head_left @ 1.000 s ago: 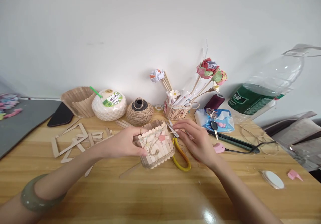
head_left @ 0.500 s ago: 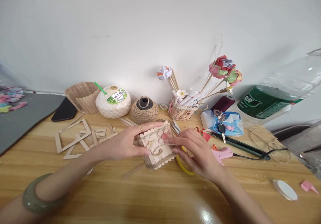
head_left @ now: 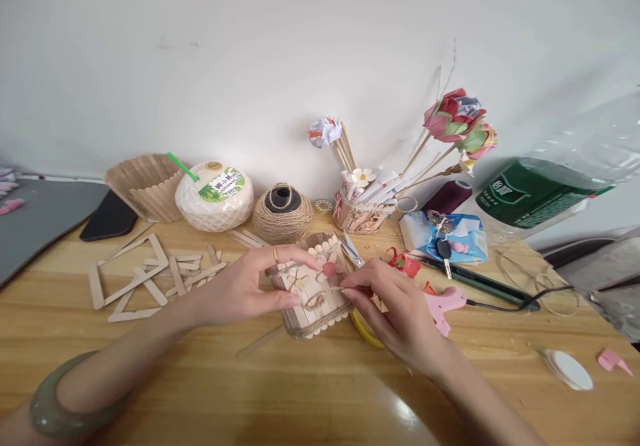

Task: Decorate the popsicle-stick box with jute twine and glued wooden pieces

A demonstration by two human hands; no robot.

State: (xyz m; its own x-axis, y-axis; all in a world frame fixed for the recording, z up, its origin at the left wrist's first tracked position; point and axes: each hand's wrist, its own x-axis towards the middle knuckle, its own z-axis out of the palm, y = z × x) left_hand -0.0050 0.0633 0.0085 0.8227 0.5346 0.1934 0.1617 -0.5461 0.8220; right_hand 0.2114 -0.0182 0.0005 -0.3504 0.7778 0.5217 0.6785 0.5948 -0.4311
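Observation:
My left hand (head_left: 245, 287) grips a small round holder made of popsicle sticks (head_left: 315, 299) from its left side and holds it tilted just above the wooden table (head_left: 210, 379). A jute twine strand (head_left: 320, 294) and small paper flowers decorate its front. My right hand (head_left: 395, 306) pinches the end of that twine at the holder's right side. Yellow-handled scissors (head_left: 361, 326) lie on the table beneath my right hand, blades pointing away from me.
Behind stand a jute twine ball (head_left: 283, 214), a white coconut drink (head_left: 215, 205), a stick basket (head_left: 143, 187) and a holder with paper flowers (head_left: 361, 214). Loose stick frames (head_left: 135, 279) lie left. A pink glue gun (head_left: 445, 303), keys on a blue packet (head_left: 445, 236) and a plastic bottle (head_left: 545, 189) sit right.
My right hand left the scissors and came to the holder's front, where it now pinches the twine. The camera shifted slightly; the holder stays in my left hand.

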